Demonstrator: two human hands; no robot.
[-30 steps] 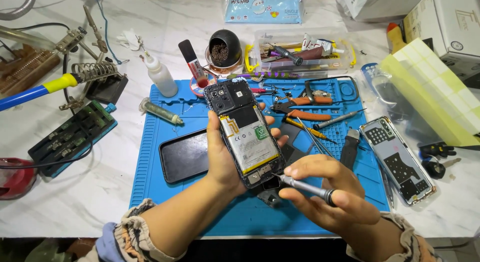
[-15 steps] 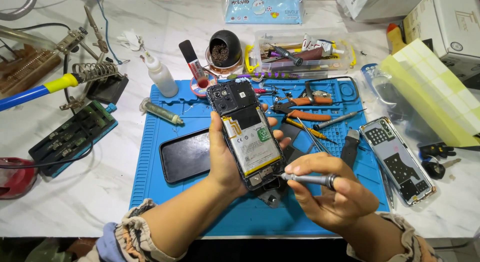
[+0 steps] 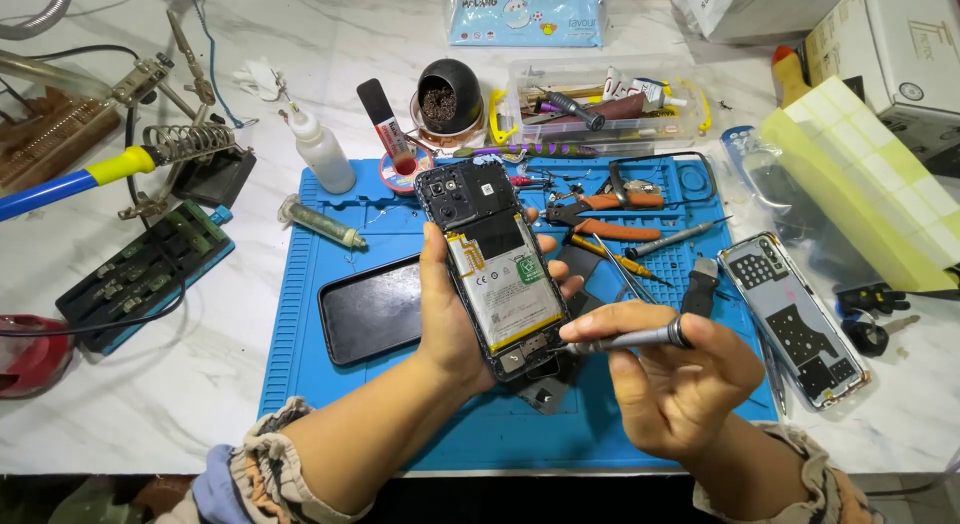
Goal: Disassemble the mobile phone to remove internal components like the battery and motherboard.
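Note:
My left hand [image 3: 447, 319] holds an opened smartphone [image 3: 492, 264] upright over the blue work mat [image 3: 320, 384], its back off and the battery and camera module showing. My right hand [image 3: 675, 384] grips a slim metal screwdriver [image 3: 625, 340] held nearly level, its tip touching the phone's lower right corner. A black phone screen panel [image 3: 372, 310] lies flat on the mat just left of my left hand. A small dark part [image 3: 545, 393] rests on the mat below the phone.
Another opened phone [image 3: 793, 318] lies at the mat's right edge. Pliers [image 3: 600, 214], tweezers and screwdrivers crowd the mat's top right. A soldering iron on its stand [image 3: 130, 164], a white bottle [image 3: 322, 154], a clear parts box [image 3: 600, 109] and a yellow-green pad [image 3: 865, 184] ring the mat.
The screwdriver has swung from pointing down-left to nearly level, and its tip has come up to the phone's lower right corner. My left hand keeps the phone in place.

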